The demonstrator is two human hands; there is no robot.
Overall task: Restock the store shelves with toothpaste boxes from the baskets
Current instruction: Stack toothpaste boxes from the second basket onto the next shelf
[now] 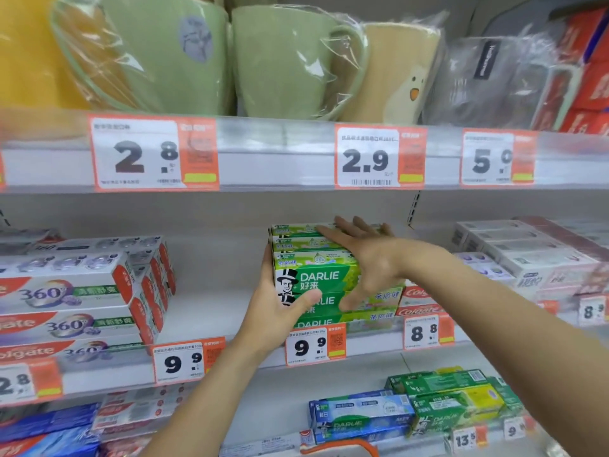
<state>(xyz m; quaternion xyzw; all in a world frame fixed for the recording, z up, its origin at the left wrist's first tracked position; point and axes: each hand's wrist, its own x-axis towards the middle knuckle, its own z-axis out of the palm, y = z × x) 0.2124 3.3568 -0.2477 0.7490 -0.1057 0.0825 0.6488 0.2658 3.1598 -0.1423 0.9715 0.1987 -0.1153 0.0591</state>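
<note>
Right now both hands are on the stack of green toothpaste boxes on the middle shelf, between the Colgate 360 boxes to the left and the red Colgate boxes just beside it on the right.

Left hand: cupped against the left end of the stack, thumb curled across the front face of a lower box, fingers behind and out of sight. A hold on the end, not a pinch.

Right hand: spread flat, fingers straight, palm on top and over the front right of the stack, fingertips reaching toward the back rows. It presses; it grips nothing.

Long axis of the boxes runs left to right, along the shelf edge. Printed front faces point out at me, brand name upright. At least three tiers show at the front, with more rows behind.

Relation that matters: the stack lies between my hands, left hand at its end, right hand above. Left hand is the nearer one to the open shelf gap on the left. My guess is that squaring the stack means pushing along that long axis or straight back. Price tag sits directly under the stack.
</note>
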